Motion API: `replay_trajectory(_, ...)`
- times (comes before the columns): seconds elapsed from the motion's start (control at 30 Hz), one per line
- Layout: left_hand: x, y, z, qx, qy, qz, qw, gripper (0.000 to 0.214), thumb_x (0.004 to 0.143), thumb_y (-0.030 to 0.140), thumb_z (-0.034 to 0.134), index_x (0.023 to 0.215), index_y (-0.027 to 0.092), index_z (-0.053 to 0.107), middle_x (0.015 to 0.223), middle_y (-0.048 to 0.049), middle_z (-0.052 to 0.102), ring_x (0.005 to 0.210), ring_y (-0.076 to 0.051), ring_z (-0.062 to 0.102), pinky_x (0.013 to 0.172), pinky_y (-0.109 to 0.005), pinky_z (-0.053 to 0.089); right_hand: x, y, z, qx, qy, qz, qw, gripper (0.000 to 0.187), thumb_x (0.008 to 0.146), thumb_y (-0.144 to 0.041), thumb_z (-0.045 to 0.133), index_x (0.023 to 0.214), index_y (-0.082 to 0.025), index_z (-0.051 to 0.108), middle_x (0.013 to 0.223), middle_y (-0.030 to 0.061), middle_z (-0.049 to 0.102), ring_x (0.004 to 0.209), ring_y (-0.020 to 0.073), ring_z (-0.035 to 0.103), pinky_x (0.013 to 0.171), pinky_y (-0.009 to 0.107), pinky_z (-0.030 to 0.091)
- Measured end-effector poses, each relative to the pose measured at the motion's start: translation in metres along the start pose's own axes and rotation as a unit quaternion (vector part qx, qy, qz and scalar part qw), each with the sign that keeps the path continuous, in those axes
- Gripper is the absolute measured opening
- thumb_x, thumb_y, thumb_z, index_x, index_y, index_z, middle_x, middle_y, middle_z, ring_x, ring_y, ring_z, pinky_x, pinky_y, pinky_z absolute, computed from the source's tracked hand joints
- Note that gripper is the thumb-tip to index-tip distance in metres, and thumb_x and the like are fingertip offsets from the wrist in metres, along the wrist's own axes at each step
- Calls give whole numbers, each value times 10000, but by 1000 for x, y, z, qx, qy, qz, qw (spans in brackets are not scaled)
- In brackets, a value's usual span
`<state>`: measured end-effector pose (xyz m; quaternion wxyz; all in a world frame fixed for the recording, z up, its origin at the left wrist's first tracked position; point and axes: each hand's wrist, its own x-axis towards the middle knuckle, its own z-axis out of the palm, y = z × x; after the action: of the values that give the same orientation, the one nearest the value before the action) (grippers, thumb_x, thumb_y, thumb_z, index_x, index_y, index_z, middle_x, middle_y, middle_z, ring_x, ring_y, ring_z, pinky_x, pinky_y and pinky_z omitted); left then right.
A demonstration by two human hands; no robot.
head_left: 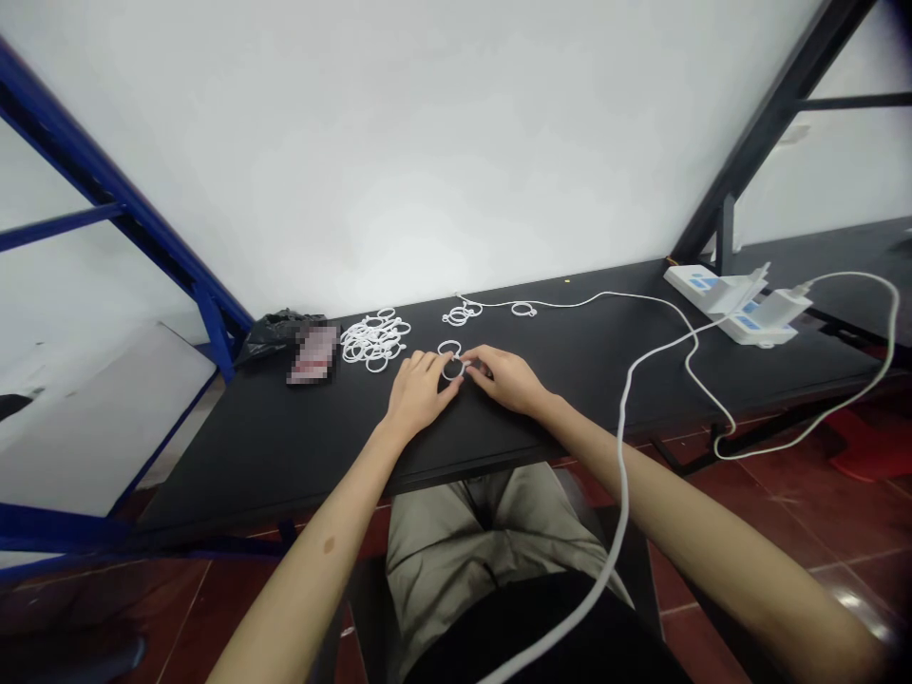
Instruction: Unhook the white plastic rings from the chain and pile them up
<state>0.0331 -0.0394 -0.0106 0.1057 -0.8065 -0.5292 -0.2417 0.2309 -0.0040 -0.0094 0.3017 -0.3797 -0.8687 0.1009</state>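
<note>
Both hands meet over the middle of the black table (285, 446). My left hand (417, 391) and my right hand (507, 377) pinch the same white ring (453, 370) between their fingertips, low on the tabletop. Another white ring (448, 348) lies just behind it. A heap of several white rings (374, 340) sits to the left. Further back a white cord (556, 304) runs across the table with rings (523, 309) threaded on it and a small cluster of rings (460, 313) at its left end.
A white power strip (737, 306) with a plugged charger rests at the right end, its cables (627, 418) trailing off the front edge over my lap. A black bag (275, 332) and a blurred small packet (313, 351) lie at the left. Blue shelving (206, 304) stands left, a black frame (727, 228) right.
</note>
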Motion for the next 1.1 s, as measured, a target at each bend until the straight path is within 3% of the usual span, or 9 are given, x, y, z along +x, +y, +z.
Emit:
replay_trajectory(0.13, 1, -8, 3, 19, 40, -72, 996, 358, 924, 352, 518, 1230, 181, 592, 1094, -109, 642, 1052, -290, 537, 922, -431, 443, 12, -7, 6, -43, -10, -22, 999, 290, 937, -225, 511, 1217, -197, 582, 1128, 80, 652, 952, 206, 577, 832, 322, 453)
replay_trajectory(0.27, 5, -20, 6, 38, 69, -138, 987, 347, 907, 351, 528, 1200, 183, 608, 1118, -128, 632, 1074, -318, 530, 916, -466, 447, 30, -6, 20, -79, -14, -20, 997, 303, 941, -218, 506, 1227, -173, 595, 1207, 118, 622, 1035, 261, 532, 881, 384, 433)
replay_trajectory(0.47, 8, -58, 2, 76, 102, -249, 960, 397, 895, 344, 506, 1231, 147, 585, 1217, -197, 603, 1143, -400, 480, 913, -581, 418, 36, -1, 30, -103, -19, 2, 994, 216, 947, -251, 520, 1074, -165, 672, 1069, 137, 635, 982, 276, 524, 850, 408, 425)
replay_trajectory(0.57, 4, -68, 1, 83, 106, -271, 953, 437, 879, 339, 519, 1266, 140, 559, 1296, -211, 567, 1191, -418, 446, 925, -606, 403, 33, 0, 29, -94, -14, 11, 995, 190, 939, -237, 530, 1025, -149, 675, 1025, 133, 624, 946, 264, 528, 842, 405, 438)
replay_trajectory(0.73, -4, -49, -3, 99, 99, -166, 976, 410, 898, 299, 503, 1284, 171, 550, 1342, -161, 542, 1225, -391, 436, 991, -554, 380, 26, 0, 24, -41, 8, 12, 999, 133, 922, -177, 539, 981, -162, 656, 1047, 96, 597, 948, 208, 558, 867, 343, 471)
replay_trajectory(0.9, -8, -21, -7, 43, 26, -25, 998, 430, 945, 291, 457, 1349, 149, 496, 1287, -143, 578, 1173, -315, 485, 994, -465, 407, 17, -4, 20, 13, 20, -13, 1000, 159, 935, -160, 505, 970, -161, 661, 1137, 103, 550, 905, 170, 594, 841, 312, 496)
replay_trajectory(1.1, -11, -12, -5, 16, -8, 18, 1000, 291, 965, 306, 459, 1189, 191, 606, 1133, -88, 665, 1073, -260, 545, 922, -405, 450, 11, -7, 18, 73, 14, -63, 995, 171, 940, -166, 503, 977, -201, 667, 1020, 62, 598, 914, 164, 603, 858, 299, 497)
